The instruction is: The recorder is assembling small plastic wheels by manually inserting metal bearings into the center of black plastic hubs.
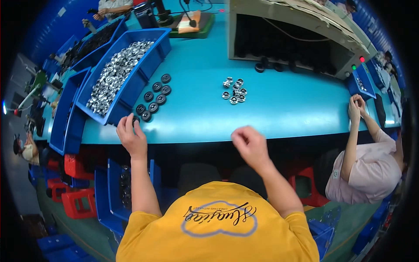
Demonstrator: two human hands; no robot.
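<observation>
My left hand (131, 136) rests at the desk's (279, 113) near edge, fingers curled beside round black rubbery rings (153, 97). My right hand (249, 144) hovers loosely closed; I cannot tell its contents. Shiny metal parts (235, 91) lie farther off.

Both forearms reach forward, left hand (132, 137) loosely curled, right hand (249, 145) in a closed grip.

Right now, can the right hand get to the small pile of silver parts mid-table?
Probably yes. The right hand hovers at the near table edge, and the silver parts lie straight ahead on bare teal table. Nothing stands between them. The left hand is off by the black rings.
</observation>
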